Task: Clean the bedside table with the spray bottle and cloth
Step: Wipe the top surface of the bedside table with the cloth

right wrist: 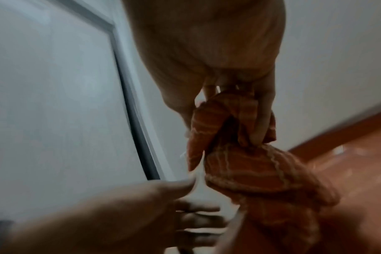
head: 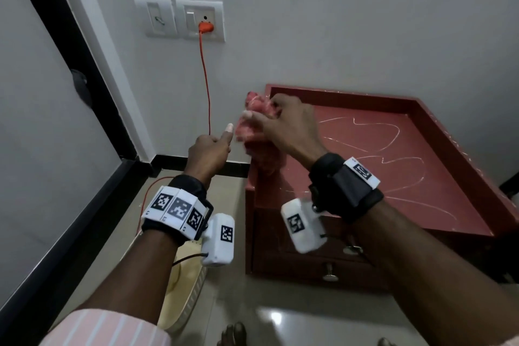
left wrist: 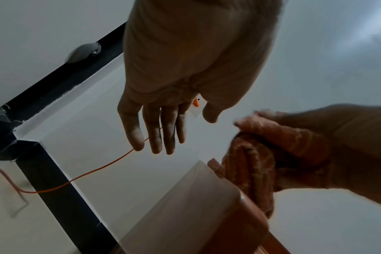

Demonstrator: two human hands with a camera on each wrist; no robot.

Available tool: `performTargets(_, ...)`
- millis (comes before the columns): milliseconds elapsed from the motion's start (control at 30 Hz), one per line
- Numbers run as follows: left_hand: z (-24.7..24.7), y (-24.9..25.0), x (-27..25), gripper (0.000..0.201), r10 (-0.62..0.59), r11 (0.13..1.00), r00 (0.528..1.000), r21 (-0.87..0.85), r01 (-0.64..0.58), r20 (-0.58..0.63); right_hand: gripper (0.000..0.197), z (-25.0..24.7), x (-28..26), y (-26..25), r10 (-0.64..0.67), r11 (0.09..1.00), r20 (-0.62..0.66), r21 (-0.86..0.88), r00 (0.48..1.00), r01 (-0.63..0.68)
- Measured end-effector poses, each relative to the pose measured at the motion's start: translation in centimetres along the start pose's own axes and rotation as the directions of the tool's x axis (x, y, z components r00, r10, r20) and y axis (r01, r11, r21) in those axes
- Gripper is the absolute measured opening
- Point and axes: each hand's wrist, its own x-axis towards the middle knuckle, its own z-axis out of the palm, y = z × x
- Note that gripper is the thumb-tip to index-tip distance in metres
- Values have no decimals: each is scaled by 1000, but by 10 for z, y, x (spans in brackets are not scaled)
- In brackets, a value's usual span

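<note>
**Cloth bunched in right hand at table's near-left corner**

Door panel with black frame (head: 92, 70) is filling the far left of the head view. Wall switch plate (head: 179, 19) is sitting to its right, with an orange plug (head: 205, 27) in the socket and an orange cord (head: 207, 87) running down the wall to the floor.

Left hand (head: 209, 153) is hovering in the air beside the table, thumb raised toward the cloth. In the left wrist view its fingers (left wrist: 154, 130) are extending straight and loosely together, holding nothing; thumb tip is just short of the cloth, not touching as far as the views show.

Cloth (head: 257, 132), pink-red with pale stripes, is hanging bunched at the near-left corner of the bedside table (head: 404, 166). Right hand (head: 283, 123) is gripping its upper part; the right wrist view is showing fingers (right wrist: 261, 120) curling round the folds. Lower part of the cloth is draping against the table's left edge.

Table top is red with a raised rim, showing pale curving streaks. Two drawer knobs (head: 330, 272) are visible on the front. Spray bottle is not identifiable in any view.
</note>
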Motion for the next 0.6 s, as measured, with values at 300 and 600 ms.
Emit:
performTargets(300,-2,-2,0,55,-14,999,998,-41,12,-64,91,71,-1,3,375,927,203,-49,905,-373)
performTargets(600,2,3,-1,54,-22,999,997,-44,18,-72,36,49,-65,-13,194,980,288,-102,938,-172)
